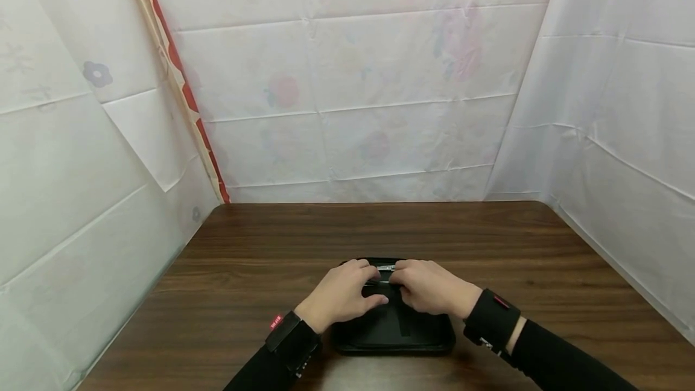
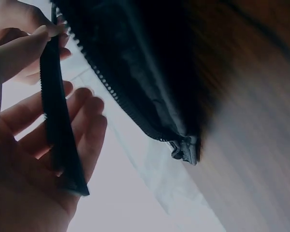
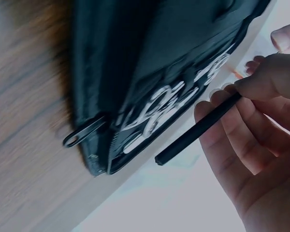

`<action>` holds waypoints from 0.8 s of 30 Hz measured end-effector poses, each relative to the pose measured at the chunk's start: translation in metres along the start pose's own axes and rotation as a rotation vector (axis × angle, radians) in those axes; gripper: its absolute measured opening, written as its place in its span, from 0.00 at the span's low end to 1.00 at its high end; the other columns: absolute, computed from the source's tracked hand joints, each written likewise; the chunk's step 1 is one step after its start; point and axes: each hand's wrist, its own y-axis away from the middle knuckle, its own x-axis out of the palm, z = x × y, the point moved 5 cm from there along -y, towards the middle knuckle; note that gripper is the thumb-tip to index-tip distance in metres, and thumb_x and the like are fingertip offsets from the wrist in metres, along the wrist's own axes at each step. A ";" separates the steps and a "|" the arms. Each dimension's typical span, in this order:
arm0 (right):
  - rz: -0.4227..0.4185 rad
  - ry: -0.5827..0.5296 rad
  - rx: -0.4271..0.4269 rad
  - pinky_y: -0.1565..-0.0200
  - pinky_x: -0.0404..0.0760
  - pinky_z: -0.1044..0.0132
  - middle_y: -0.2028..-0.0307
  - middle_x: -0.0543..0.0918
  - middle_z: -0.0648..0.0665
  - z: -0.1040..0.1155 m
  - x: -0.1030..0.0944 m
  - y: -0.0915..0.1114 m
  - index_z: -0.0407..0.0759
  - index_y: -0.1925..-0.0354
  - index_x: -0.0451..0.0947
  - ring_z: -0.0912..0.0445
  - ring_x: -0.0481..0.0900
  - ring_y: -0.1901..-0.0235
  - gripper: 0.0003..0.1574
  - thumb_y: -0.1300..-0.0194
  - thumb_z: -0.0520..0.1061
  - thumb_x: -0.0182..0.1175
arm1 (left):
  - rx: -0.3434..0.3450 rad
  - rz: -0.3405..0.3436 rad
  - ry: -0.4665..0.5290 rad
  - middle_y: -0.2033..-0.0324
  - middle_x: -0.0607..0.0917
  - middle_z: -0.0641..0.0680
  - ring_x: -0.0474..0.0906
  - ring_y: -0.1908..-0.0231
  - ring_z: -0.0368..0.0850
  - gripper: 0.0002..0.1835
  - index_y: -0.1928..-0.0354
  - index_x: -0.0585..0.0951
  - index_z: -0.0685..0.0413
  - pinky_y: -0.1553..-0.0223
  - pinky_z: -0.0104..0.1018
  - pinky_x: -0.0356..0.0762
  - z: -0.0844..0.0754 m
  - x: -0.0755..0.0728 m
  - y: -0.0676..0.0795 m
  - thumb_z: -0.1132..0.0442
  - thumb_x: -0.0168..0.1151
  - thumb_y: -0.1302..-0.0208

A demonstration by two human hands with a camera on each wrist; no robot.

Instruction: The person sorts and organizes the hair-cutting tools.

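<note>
A black zippered case [image 1: 393, 340] lies open on the table below both hands. A slim black comb [image 2: 63, 121] spans the two hands, its fine teeth showing along one edge in the left wrist view. My left hand [image 1: 344, 294] pinches it with the thumb in front and the fingers behind. My right hand [image 1: 434, 288] grips the comb's other part between thumb and fingers, and a plain end sticks out past the fingertips in the right wrist view. Silver scissors [image 3: 159, 104] and other metal tools sit inside the case.
The case stands on a dark wooden table [image 1: 244, 270]. Its zipper pull [image 3: 84, 131] hangs out over one edge. White patterned sheets [image 1: 347, 101] enclose the table at the back and both sides.
</note>
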 end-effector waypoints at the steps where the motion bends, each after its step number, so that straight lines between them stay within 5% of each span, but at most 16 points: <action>1: -0.004 -0.001 -0.005 0.72 0.69 0.71 0.66 0.76 0.51 0.001 0.000 0.000 0.43 0.58 0.85 0.63 0.67 0.73 0.10 0.35 0.32 0.63 | 0.000 0.004 0.013 0.54 0.83 0.47 0.80 0.54 0.43 0.21 0.47 0.84 0.51 0.52 0.38 0.80 0.000 0.000 0.000 0.45 0.69 0.33; 24: -0.021 -0.099 0.024 0.64 0.78 0.68 0.61 0.82 0.50 -0.006 -0.001 0.014 0.45 0.55 0.86 0.65 0.74 0.67 0.11 0.33 0.34 0.63 | 0.053 0.016 0.011 0.57 0.85 0.45 0.81 0.54 0.41 0.14 0.52 0.86 0.48 0.51 0.38 0.80 -0.002 0.005 0.001 0.48 0.67 0.31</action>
